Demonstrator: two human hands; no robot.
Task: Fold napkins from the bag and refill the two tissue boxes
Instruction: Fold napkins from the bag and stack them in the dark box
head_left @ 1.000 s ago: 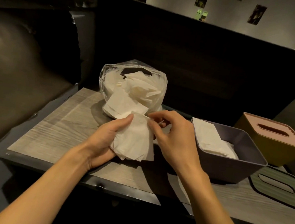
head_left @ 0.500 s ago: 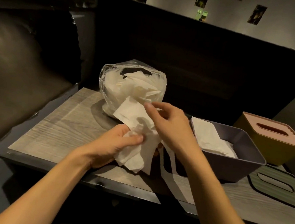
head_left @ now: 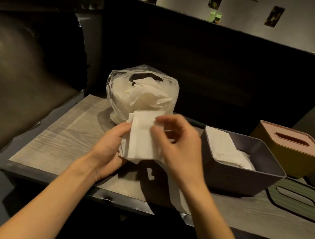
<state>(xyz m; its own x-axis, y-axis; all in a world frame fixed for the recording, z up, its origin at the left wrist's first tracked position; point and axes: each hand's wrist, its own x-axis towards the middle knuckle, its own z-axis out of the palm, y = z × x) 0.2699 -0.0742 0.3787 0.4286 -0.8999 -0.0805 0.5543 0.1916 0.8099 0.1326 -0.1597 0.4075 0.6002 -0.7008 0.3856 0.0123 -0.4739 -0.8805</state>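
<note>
A clear plastic bag point(head_left: 142, 93) full of white napkins stands at the back of the wooden table point(head_left: 60, 135). In front of it both hands hold a white napkin point(head_left: 141, 139) above the table. My left hand point(head_left: 110, 149) grips its left side from below. My right hand point(head_left: 177, 146) pinches its upper right edge. To the right stands an open dark purple tissue box point(head_left: 243, 176) with folded napkins lying inside. Behind that sits a yellow tissue box point(head_left: 290, 155) with a pink slotted lid on.
A dark green slotted lid point(head_left: 298, 198) lies flat on the table at the right, in front of the yellow box. A dark padded seat point(head_left: 23, 81) runs along the left of the table. A dark partition stands behind it.
The crumpled napkin in my hands has been spread into a flat rectangle. My right hand moved from the napkin's top to its right edge; my left hand shifted up along its left side.
</note>
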